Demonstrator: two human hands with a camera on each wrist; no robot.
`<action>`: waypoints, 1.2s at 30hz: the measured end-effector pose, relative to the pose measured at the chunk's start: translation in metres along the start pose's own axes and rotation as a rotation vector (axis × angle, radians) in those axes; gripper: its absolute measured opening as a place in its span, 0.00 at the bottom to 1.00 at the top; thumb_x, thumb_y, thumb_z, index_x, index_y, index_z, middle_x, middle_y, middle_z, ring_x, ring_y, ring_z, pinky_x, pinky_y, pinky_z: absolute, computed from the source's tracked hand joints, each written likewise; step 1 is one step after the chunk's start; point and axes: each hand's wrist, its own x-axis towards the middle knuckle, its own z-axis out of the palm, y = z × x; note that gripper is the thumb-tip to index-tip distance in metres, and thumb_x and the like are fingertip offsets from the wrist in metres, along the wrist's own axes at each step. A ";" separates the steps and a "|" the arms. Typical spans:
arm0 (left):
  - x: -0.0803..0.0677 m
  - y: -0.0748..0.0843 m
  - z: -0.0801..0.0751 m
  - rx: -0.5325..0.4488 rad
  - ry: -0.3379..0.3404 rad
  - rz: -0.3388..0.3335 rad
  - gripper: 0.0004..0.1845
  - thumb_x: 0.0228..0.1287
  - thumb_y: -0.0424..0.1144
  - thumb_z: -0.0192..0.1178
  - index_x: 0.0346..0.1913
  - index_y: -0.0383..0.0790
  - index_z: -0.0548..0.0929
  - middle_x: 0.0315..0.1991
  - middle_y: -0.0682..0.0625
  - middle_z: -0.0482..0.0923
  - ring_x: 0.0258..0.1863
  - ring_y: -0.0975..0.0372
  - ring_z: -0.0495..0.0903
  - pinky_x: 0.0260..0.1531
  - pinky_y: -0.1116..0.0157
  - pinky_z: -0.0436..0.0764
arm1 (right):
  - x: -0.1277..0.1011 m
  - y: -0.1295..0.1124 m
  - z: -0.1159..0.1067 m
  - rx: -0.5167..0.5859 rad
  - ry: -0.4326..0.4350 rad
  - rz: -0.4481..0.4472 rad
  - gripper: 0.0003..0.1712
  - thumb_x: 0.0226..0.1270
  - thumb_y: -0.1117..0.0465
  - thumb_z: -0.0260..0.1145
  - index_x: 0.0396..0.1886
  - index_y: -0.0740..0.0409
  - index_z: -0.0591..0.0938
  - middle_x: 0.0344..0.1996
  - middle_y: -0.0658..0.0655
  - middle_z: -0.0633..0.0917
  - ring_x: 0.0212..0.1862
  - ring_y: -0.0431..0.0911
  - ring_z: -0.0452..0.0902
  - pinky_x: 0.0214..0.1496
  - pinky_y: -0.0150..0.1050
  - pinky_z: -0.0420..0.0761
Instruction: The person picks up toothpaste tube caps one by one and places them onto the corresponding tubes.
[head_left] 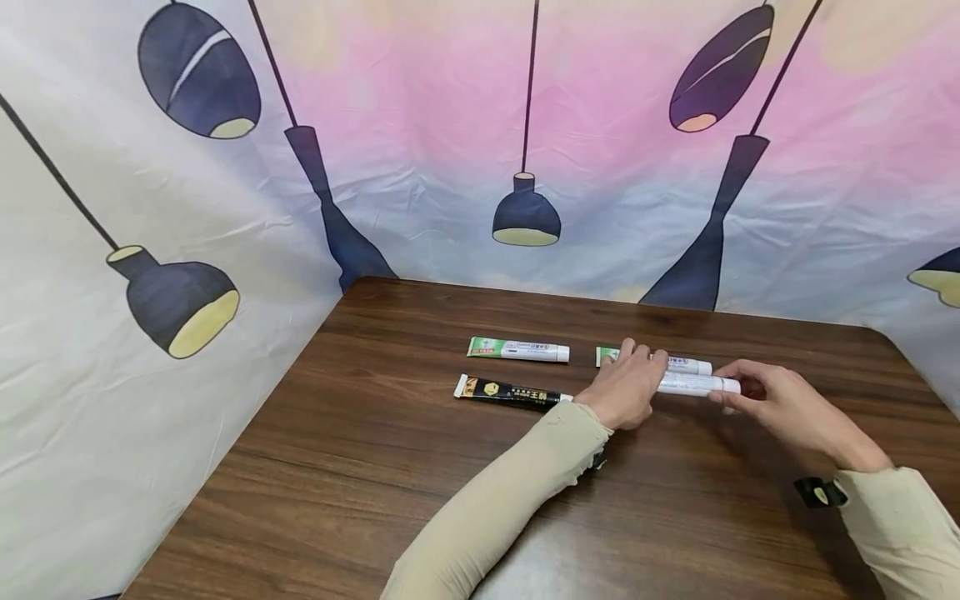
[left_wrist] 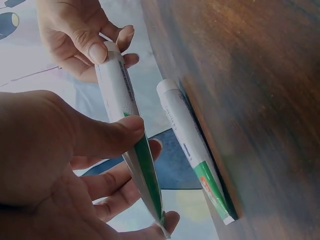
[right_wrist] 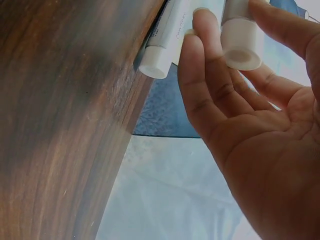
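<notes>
A white and green toothpaste tube (head_left: 693, 384) is held between both hands, level above the table. My left hand (head_left: 624, 387) pinches it toward its flat green end, thumb on top, as the left wrist view shows. At the other end, my right hand (head_left: 787, 408) holds it by the white cap (right_wrist: 242, 45) between thumb and fingers. Just behind lies a second green and white tube (left_wrist: 187, 135) on the table, partly hidden by the left hand in the head view.
Left of the hands, another green and white tube (head_left: 517, 349) lies on the brown wooden table (head_left: 337, 467). In front of it is a black tube (head_left: 510, 392), its cap end close to the left wrist. A lamp-patterned cloth (head_left: 450, 167) hangs behind the table.
</notes>
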 end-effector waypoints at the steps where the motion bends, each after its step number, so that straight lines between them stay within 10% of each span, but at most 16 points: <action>1: 0.000 0.000 0.000 0.003 0.007 0.002 0.23 0.66 0.41 0.68 0.61 0.50 0.73 0.50 0.56 0.76 0.52 0.61 0.67 0.50 0.60 0.77 | 0.000 0.000 0.000 0.002 0.006 0.000 0.14 0.72 0.56 0.69 0.50 0.60 0.83 0.38 0.56 0.87 0.33 0.32 0.83 0.33 0.34 0.83; 36: 0.000 -0.001 -0.002 -0.041 0.019 -0.014 0.26 0.62 0.36 0.71 0.60 0.50 0.73 0.48 0.57 0.75 0.51 0.62 0.66 0.52 0.61 0.77 | 0.000 -0.003 0.000 0.071 0.009 0.002 0.17 0.74 0.56 0.67 0.56 0.57 0.77 0.37 0.59 0.86 0.31 0.41 0.85 0.31 0.37 0.82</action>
